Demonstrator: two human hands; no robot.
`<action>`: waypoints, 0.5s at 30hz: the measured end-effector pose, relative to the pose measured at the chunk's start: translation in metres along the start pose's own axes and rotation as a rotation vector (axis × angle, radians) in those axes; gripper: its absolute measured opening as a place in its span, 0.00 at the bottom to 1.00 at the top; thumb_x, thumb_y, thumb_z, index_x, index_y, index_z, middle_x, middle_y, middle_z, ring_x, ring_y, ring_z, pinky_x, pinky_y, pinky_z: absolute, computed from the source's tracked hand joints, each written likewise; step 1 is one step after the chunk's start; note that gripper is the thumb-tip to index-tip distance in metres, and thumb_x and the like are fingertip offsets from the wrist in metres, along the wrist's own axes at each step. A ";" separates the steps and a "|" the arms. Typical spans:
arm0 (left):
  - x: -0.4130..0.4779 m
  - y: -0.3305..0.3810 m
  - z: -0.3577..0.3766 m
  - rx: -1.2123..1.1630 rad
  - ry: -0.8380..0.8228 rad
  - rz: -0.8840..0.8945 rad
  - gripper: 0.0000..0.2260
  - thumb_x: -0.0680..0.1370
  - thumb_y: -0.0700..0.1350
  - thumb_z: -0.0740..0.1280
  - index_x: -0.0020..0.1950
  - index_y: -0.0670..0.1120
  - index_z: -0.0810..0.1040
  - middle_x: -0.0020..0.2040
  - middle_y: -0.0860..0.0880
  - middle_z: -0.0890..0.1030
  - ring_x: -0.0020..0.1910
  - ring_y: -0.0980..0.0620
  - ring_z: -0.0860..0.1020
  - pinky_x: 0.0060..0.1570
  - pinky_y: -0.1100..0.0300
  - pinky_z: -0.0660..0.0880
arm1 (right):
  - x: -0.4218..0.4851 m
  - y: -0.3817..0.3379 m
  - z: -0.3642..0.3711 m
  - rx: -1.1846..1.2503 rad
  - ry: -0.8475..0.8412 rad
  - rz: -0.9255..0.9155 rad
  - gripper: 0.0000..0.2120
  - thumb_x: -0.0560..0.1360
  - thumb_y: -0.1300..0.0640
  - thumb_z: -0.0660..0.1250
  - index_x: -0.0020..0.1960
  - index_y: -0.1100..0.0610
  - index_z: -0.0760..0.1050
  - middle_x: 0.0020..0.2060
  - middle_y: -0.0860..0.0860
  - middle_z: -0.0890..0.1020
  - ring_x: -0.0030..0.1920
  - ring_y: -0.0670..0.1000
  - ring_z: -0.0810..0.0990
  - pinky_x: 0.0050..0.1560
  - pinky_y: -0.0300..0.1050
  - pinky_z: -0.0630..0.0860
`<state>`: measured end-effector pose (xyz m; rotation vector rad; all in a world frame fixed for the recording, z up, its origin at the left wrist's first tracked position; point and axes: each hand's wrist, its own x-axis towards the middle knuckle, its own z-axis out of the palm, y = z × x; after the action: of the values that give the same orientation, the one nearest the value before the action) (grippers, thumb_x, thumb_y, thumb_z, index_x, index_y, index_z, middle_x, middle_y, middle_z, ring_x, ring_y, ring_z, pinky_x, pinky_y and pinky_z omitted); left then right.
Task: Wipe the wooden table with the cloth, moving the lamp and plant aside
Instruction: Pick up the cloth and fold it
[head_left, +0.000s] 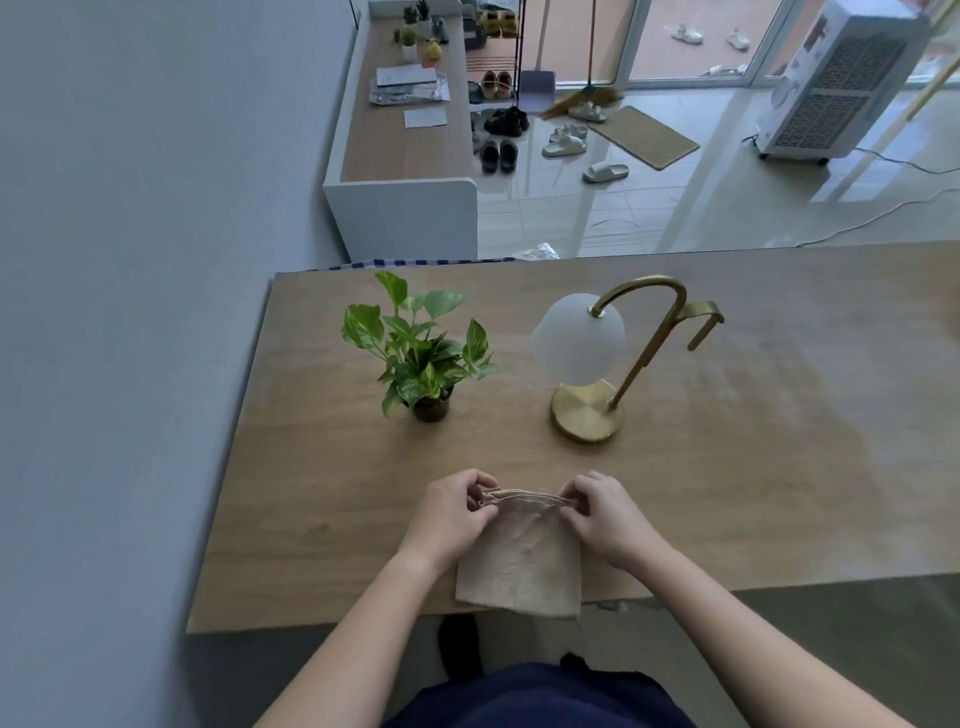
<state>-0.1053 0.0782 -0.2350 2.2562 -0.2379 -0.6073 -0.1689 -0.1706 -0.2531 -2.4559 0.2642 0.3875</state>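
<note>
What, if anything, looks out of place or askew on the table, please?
The plant and lamp stand upright, nothing spilled. The cloth, pinched by the left hand and right hand, slightly overhangs the near edge of the table.

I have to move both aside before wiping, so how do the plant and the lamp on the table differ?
The plant is green and leafy in a small dark pot; the lamp is brass-coloured with a white globe shade. The plant stands left, the lamp right. The plant's pot looks narrower than the lamp's flat round base. Both stand upright on the wooden table, beyond the cloth.
</note>
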 end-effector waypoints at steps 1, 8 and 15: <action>-0.001 0.004 0.001 -0.006 0.002 0.004 0.09 0.77 0.46 0.78 0.56 0.54 0.86 0.47 0.57 0.85 0.46 0.60 0.82 0.46 0.67 0.76 | -0.003 0.004 -0.002 0.010 0.000 -0.015 0.03 0.77 0.54 0.74 0.50 0.49 0.81 0.44 0.41 0.76 0.50 0.49 0.75 0.54 0.45 0.74; -0.020 0.064 0.031 -0.214 -0.006 0.009 0.08 0.76 0.45 0.79 0.52 0.55 0.88 0.42 0.54 0.84 0.40 0.61 0.80 0.42 0.66 0.78 | -0.045 0.049 -0.053 0.351 0.055 0.002 0.07 0.79 0.60 0.73 0.49 0.49 0.79 0.38 0.46 0.82 0.38 0.43 0.78 0.44 0.41 0.74; -0.038 0.117 0.092 -0.428 -0.133 -0.009 0.09 0.78 0.39 0.77 0.54 0.51 0.88 0.46 0.46 0.84 0.43 0.52 0.83 0.44 0.52 0.85 | -0.088 0.113 -0.115 0.495 0.025 0.014 0.05 0.79 0.64 0.73 0.51 0.55 0.82 0.37 0.48 0.79 0.37 0.49 0.77 0.45 0.57 0.81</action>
<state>-0.1814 -0.0478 -0.1902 1.8095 -0.1467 -0.7375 -0.2584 -0.3211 -0.1996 -1.9745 0.3427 0.2590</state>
